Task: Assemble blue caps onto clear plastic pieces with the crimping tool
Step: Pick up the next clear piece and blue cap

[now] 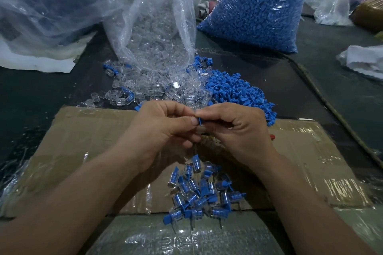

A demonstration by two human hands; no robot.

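finished capped pieces (199, 190) lie heaped on the taped cardboard (83, 143) between the forearms. above them the left hand (165, 128) and right hand (234, 128) meet fingertip to fingertip, both curled tight, pinching one blue cap (200, 121) between them. the clear piece it goes on is hidden by the fingers, can't tell how far it is seated. crimping tool not made out; something sits under the hands but is covered. likely risks: cap goes in tilted and jams, or slips from the small pinch and drops into the finished heap, mixing an unseated part in. loose clear pieces (145, 87) and loose blue caps (234, 89) lie touching just beyond the hands, so a wrist nudge could scatter them.
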